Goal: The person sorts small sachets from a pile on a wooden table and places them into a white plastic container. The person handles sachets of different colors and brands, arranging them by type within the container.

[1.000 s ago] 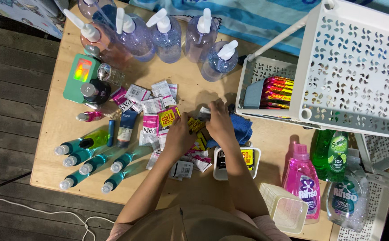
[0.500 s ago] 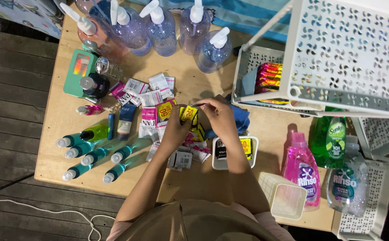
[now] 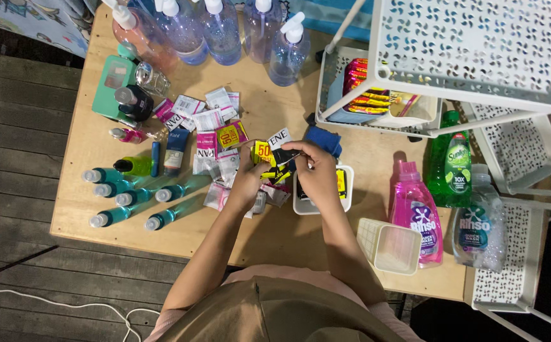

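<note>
A wooden table [image 3: 275,234] is standing on dark plank decking, with a white perforated rack [image 3: 478,50] at the person's right. Five clear pump bottles [image 3: 221,31] are lining the far edge and five teal bottles [image 3: 136,196] are lying on their sides at the left. At the middle, the left hand [image 3: 247,183] and right hand [image 3: 316,171] are together pinching a strip of yellow-and-black sachets [image 3: 272,163], its long axis running left to right above the scattered sachets [image 3: 209,126].

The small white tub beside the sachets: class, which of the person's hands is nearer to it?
Right. The right hand is over the white tub, covering much of it, while the left hand is farther off to its left, above the scattered sachets.
</note>
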